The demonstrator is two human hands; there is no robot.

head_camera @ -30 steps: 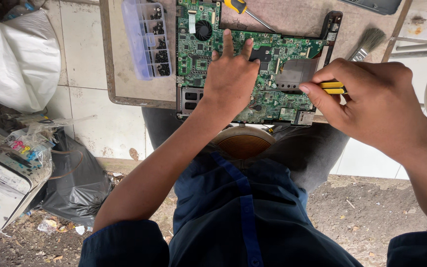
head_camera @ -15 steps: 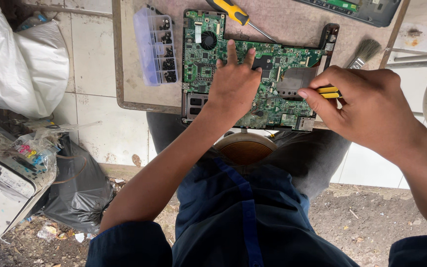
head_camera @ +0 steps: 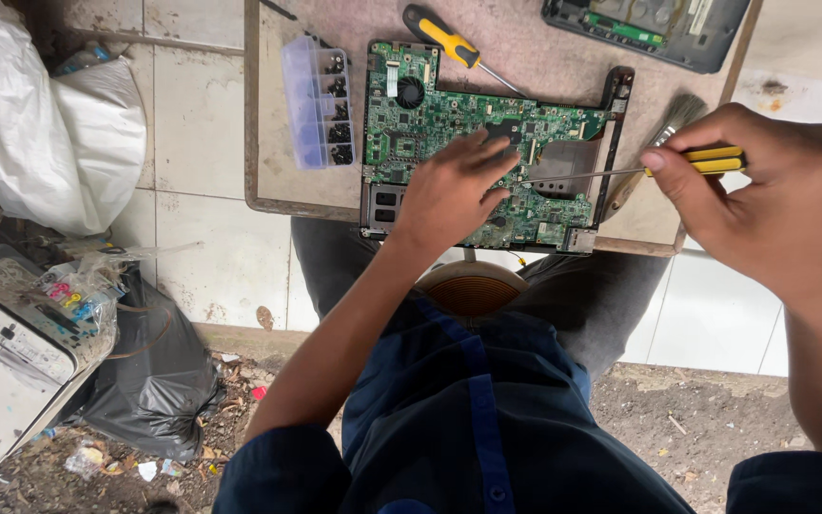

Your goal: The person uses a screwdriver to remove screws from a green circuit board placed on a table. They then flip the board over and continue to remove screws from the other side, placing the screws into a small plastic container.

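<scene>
Green circuit board (head_camera: 430,124) under left hand (head_camera: 449,190), screwdriver (head_camera: 687,162) (yellow-handled) in right hand (head_camera: 773,200)

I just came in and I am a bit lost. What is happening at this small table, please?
A seated person is working on a green circuit board lying on a small table. The left hand presses flat on the board, and the right hand holds a yellow-handled screwdriver with its tip reaching the board's middle. A second screwdriver, a clear parts box and a brush lie close by.
</scene>
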